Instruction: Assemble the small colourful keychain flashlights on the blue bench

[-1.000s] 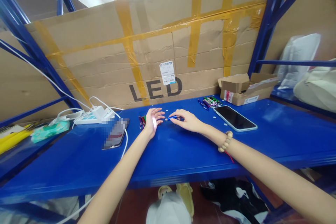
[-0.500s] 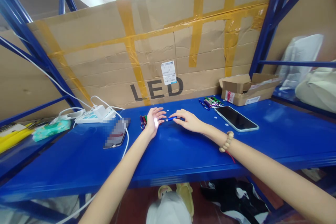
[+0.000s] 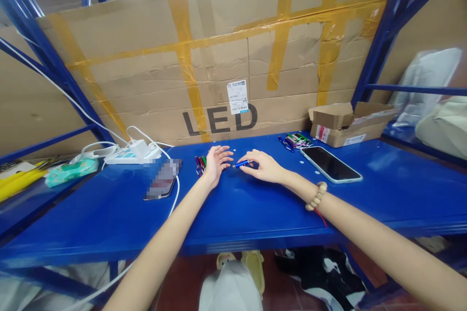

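My right hand (image 3: 266,166) pinches a slim blue penlight (image 3: 242,164) between thumb and fingers, its metal tip pointing left above the blue shelf. Facing that tip is my left hand (image 3: 217,165), palm turned toward it, fingers apart and nothing held. A small gap separates the tip from the left fingers. Just behind the left hand lie several small coloured penlights (image 3: 200,164), partly covered by it. More of them, in a loose pile (image 3: 295,141), rest at the back right.
A light-framed phone (image 3: 331,164) lies right of my hands, before an open cardboard box (image 3: 350,124). At left are a dark phone (image 3: 163,182), a white power strip (image 3: 134,155) with cables, and a green packet (image 3: 72,172). A tall taped cardboard sheet (image 3: 219,68) stands behind.
The bright white spot of light on my left palm is gone. Both hands stay nearly in place, the penlight still in the right one. The view has shifted slightly.
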